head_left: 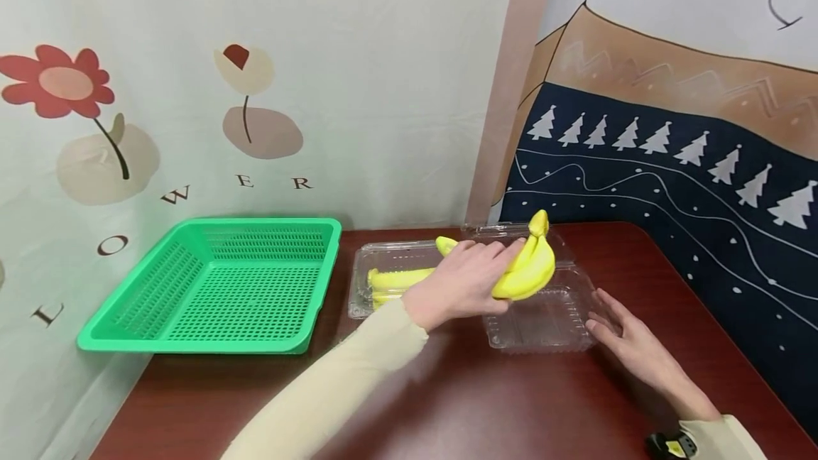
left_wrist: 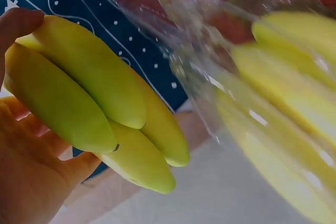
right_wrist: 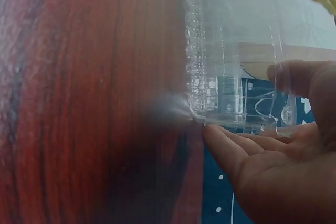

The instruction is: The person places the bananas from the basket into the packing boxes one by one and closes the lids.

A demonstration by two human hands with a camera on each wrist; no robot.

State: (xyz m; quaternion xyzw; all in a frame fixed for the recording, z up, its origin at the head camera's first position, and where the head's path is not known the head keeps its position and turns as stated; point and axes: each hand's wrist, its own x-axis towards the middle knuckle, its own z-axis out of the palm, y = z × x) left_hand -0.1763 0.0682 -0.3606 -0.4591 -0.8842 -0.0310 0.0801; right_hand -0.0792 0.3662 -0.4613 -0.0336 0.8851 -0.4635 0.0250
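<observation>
My left hand [head_left: 460, 279] grips a bunch of yellow bananas [head_left: 530, 272] from above, over an open clear plastic container [head_left: 543, 321]. In the left wrist view, several rounded banana tips of the bunch [left_wrist: 84, 72] point away from the palm. My right hand [head_left: 629, 343] rests against the right side of the open container, fingers nearly straight. The right wrist view has the thumb and fingers touching near a corner of the clear container [right_wrist: 231, 61]. Just left of it sits another clear container [head_left: 361, 254] with bananas [head_left: 399, 279] inside, partly hidden by my left forearm and hand.
A green perforated plastic basket [head_left: 313, 304] stands at the left of the dark red table [head_left: 511, 403]. Behind the table hangs a light printed curtain [head_left: 383, 91]. A dark-blue printed cloth [head_left: 703, 233] borders the right side.
</observation>
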